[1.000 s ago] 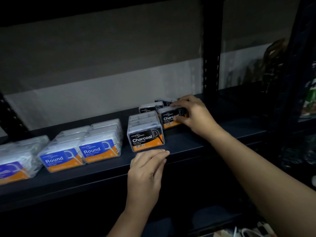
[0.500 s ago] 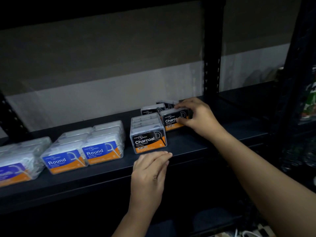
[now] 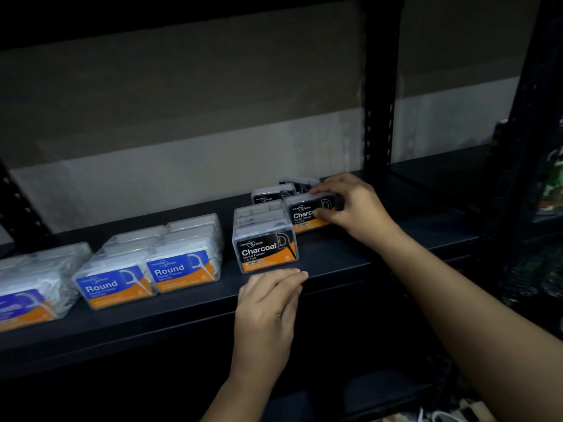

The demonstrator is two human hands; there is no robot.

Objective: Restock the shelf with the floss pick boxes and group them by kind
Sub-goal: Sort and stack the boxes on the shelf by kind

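Dim dark shelf point(image 3: 335, 263) running across the middle of the frame. At centre, a row of black-and-orange Charcoal boxes point(image 3: 264, 239), front label reading "Charcoal Dental Flosser" under a small brand line, seemingly "mannings guardian". Right of centre, a second Charcoal box point(image 3: 304, 213), label cut to "Charc" by the thumb, pinched by the right hand point(image 3: 353, 208): fingers curled over its top edge, thumb pressed on its front face. Behind it, two more black boxes point(image 3: 283, 191), writing too small to read. Left of centre, two rows of blue-and-orange Round boxes point(image 3: 149, 269), each labelled "Round", smaller print blurred. At far left, more clear boxes point(image 3: 27, 287) with blue-and-orange labels, text unreadable. Left hand point(image 3: 268, 303) at lower centre, fingers straight and together, tips resting near the shelf's front lip just below the front Charcoal box, holding nothing. Bare shelf surface to the right of the right hand, up to the black upright post point(image 3: 379, 102). A narrow gap between Round and Charcoal rows.
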